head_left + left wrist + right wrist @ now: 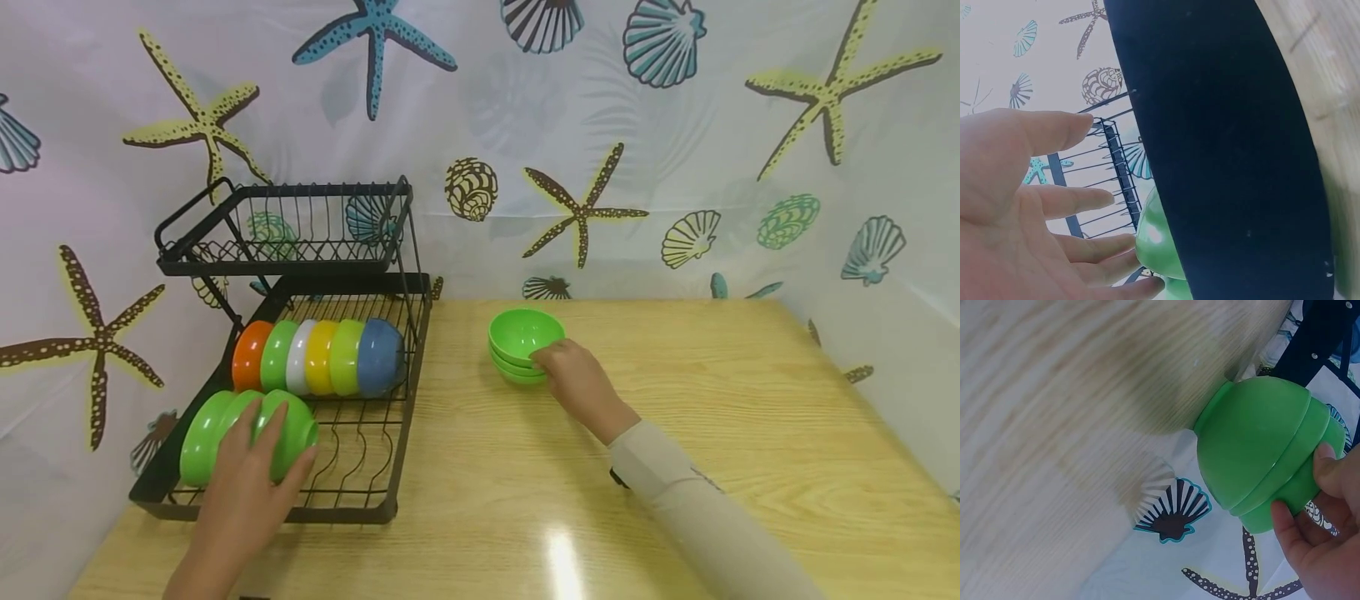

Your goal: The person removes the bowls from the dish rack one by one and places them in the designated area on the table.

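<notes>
Several green bowls point(201, 442) stand on edge in the front row of the black dish rack point(352, 514). My left hand point(251, 483) is over these bowls with its fingers spread. In the left wrist view its fingertips point(1125, 245) touch a bowl's curved side, and the thumb stands away from it. To the right of the rack, a stack of green bowls point(517, 333) sits upright on the table. At the stack's right side my right hand point(581, 383) pinches the top bowl's rim point(1294, 494) between thumb and fingers.
Behind the green bowls, a row of orange, green, white, yellow, lime and blue bowls point(321, 358) stands on edge. The rack's upper tier point(277, 267) overhangs its back part. A patterned curtain point(480, 100) borders the wooden table point(712, 375) at the back and sides.
</notes>
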`<state>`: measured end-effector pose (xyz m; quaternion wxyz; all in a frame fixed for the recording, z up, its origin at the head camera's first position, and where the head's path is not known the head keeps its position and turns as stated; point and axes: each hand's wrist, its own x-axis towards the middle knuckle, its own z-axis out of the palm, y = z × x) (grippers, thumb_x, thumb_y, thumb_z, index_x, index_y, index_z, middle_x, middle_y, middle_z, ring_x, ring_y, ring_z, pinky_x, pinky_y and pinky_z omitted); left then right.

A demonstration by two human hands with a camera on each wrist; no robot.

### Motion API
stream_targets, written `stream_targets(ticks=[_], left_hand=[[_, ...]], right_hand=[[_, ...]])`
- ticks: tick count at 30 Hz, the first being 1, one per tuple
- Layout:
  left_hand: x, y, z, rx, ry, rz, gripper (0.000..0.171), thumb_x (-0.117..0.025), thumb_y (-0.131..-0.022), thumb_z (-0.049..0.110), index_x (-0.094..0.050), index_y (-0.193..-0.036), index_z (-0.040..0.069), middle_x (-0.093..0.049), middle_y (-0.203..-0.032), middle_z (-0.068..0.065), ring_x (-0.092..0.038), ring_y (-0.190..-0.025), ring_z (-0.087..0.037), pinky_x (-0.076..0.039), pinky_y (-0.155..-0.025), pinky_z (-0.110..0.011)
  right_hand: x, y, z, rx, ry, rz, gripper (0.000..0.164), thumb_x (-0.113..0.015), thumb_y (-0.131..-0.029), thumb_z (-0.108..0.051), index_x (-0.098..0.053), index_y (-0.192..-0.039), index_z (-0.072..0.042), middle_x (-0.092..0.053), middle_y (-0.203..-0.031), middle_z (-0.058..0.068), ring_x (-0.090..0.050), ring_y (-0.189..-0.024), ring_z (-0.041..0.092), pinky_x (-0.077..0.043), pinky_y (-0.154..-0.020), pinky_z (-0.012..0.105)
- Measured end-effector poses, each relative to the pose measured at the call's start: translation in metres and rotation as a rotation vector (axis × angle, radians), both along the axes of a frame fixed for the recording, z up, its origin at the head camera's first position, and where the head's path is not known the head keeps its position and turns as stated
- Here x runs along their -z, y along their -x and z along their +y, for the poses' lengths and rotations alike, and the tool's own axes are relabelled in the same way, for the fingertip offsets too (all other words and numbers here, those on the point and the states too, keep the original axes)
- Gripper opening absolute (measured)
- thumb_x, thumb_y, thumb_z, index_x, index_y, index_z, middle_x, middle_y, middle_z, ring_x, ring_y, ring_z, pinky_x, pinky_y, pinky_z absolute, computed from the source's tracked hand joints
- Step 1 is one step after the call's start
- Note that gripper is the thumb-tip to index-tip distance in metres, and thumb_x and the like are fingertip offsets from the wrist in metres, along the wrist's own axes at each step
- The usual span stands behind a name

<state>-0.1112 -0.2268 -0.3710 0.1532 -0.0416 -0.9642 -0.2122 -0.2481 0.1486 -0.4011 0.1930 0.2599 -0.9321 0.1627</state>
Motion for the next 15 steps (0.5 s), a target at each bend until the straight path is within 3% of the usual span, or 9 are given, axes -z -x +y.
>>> stream_targets(ticks=[10, 15], left_hand=[[-0.0001, -0.0004, 0.0003, -0.011, 0.006, -0.008, 0.069, -0.064, -0.092, 0.036, -0.039, -0.143, -0.003, -0.021, -0.149, -0.033, -0.025, -0.131, -0.055, -0.034, -0.087, -0.078], [0.0008, -0.0003, 0.0000, -0.005, 0.010, -0.008, 0.068, -0.065, -0.092, 0.035, -0.041, -0.142, -0.004, -0.021, -0.149, -0.033, -0.025, -0.131, -0.056, -0.033, -0.087, -0.078]], right_hand=[[0.0035, -0.0006, 0.0016, -0.003, -0.035, -0.016, 0.024, -0.063, -0.081, 0.013, -0.072, -0.100, 0.001, -0.072, -0.096, 0.013, -0.066, -0.095, 0.029, -0.056, -0.085, 0.039], [0.0056, -0.0012, 0.0027, 0.002, -0.057, 0.002, 0.020, -0.066, -0.085, 0.005, -0.072, -0.103, 0.000, -0.071, -0.098, 0.013, -0.066, -0.096, 0.029, -0.056, -0.085, 0.039]])
